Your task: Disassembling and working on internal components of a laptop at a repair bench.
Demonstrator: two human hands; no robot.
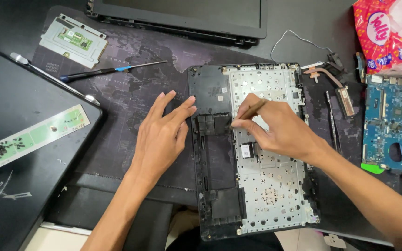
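A laptop case half lies upside down in front of me, black plastic on the left and a perforated silver metal plate on the right. My left hand rests flat on the mat, fingertips touching the case's left edge. My right hand pinches a thin brown stick-like tool, its tip down on the case near the black middle section.
A blue-handled screwdriver and a touchpad board lie at the far left on the dark mat. A laptop screen sits at the back. A copper heat pipe, blue motherboard and tissue pack are at right.
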